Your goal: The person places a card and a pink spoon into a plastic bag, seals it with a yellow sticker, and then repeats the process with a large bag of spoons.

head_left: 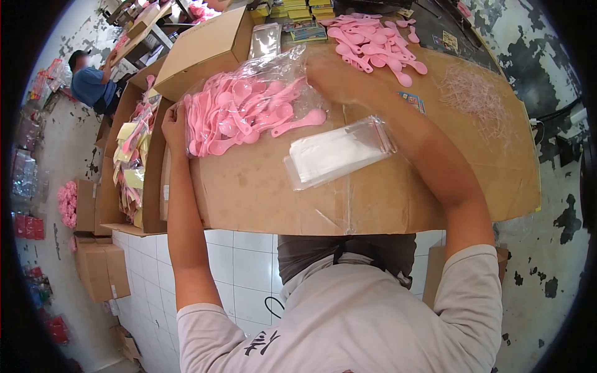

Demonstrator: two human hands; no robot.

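A clear plastic bag (292, 62) full of pink plastic spoons (233, 109) lies on the cardboard-covered table. At its left edge, my left hand (174, 122) has its fingers closed on the plastic. My right hand (326, 78), smeared by motion, is beside the bag's right end; its fingers cannot be made out. One pink spoon (300, 122) lies on the right side of the bag's heap. Below my right forearm rests a stack of clear plastic sleeves (339, 154) with white contents. A small printed card (412, 101) shows partly behind that forearm.
Loose pink spoons (376, 40) are heaped at the back, left of a tangle of thin clear strips (476, 99). An open carton (152, 199) with packed spoons and yellow cards stands left. Card stacks (301, 12) line the back. A person (93, 87) is far left.
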